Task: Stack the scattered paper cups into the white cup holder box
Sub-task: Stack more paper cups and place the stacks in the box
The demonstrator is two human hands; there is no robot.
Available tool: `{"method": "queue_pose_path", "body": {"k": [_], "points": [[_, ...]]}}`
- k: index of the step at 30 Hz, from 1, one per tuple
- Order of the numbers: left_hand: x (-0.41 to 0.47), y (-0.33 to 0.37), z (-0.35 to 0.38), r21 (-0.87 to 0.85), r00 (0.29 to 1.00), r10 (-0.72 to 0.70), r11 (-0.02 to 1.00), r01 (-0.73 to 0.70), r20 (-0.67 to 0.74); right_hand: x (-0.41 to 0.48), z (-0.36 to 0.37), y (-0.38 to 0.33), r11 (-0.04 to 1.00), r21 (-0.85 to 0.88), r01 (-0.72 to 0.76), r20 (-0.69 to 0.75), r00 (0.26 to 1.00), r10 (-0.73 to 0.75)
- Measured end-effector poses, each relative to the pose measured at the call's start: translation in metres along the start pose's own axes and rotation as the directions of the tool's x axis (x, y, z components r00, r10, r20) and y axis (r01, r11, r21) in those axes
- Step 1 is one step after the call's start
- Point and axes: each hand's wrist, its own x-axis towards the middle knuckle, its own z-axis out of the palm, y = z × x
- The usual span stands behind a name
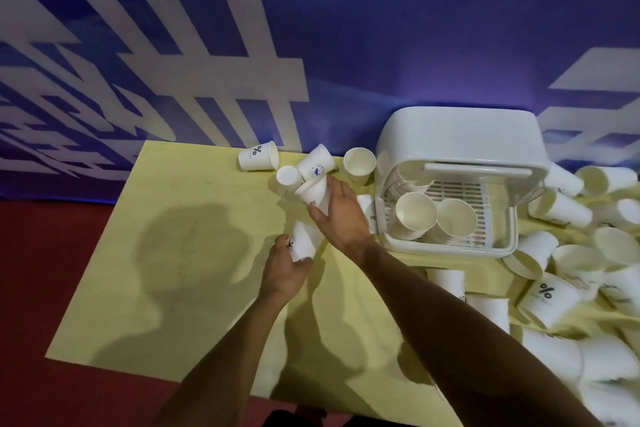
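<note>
Two bare hands work over a yellow worktop [173, 253], each closed around a white paper cup. The left hand [285, 269] grips a cup with a small round logo [304, 241], held tilted just short of the other hand's wrist. The right hand [341, 215] is wrapped around the side of a cup printed "Hi" [315, 196], which leans against the small cluster of loose cups [304, 166] lying to the left of the white cup holder box [457, 180].

That box sits at the far side of the worktop, against a blue and white banner [173, 45], with its lid raised and its slatted floor showing. Inside it, two stacks of cups [434, 218] lie with their open mouths facing the camera, and more rims are nested along its left wall.

A cup marked with a percent sign [258, 156] lies on its side at the far left of the cluster, well apart from the box. To the right of the box and in front of it, a large heap of cups [571, 270] is piled loosely, some on their sides, one also bearing a percent sign. Shadows of the person's head and arms fall on the worktop left of the hands.
</note>
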Motion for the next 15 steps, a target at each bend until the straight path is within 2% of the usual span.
{"method": "queue_pose_path", "body": {"k": [8, 15], "points": [[-0.01, 0.04, 0.008, 0.057, 0.993, 0.114, 0.992, -0.113, -0.029, -0.039, -0.058, 0.007, 1.0, 0.027, 0.003, -0.149, 0.989, 0.001], [-0.02, 0.071, 0.008, -0.018, 0.983, 0.184, 0.983, -0.184, 0.008, -0.082, -0.118, 0.03, 0.981, 0.192, -0.009, -0.289, 0.955, 0.065]]}}
